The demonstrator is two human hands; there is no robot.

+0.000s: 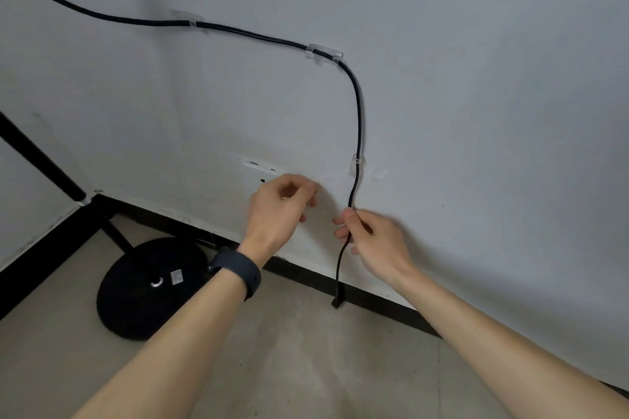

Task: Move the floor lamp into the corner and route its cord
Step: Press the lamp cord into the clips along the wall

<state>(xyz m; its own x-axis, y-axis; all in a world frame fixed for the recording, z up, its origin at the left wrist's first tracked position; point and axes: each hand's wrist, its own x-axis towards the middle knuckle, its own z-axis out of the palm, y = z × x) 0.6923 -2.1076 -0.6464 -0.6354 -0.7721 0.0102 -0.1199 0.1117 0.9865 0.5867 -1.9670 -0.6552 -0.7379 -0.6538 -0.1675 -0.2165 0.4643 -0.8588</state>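
The black cord (358, 112) runs along the white wall from the upper left, through a clear clip (190, 21), a second clear clip (324, 53), then bends down through a third small clip (356, 160). My right hand (371, 241) grips the cord just below that clip; the cord's plug end (337, 303) dangles near the floor. My left hand (282, 204), wearing a dark wristband, hovers by the wall with fingers loosely curled, holding nothing I can see. The lamp's round black base (149, 286) stands on the floor in the corner, its black pole (41, 160) slanting up to the left.
A white wall outlet (262, 168) sits just above my left hand. Another clear clip (379, 173) is stuck to the wall right of the cord. A black baseboard (374, 299) runs along the wall's foot above a beige floor (306, 367).
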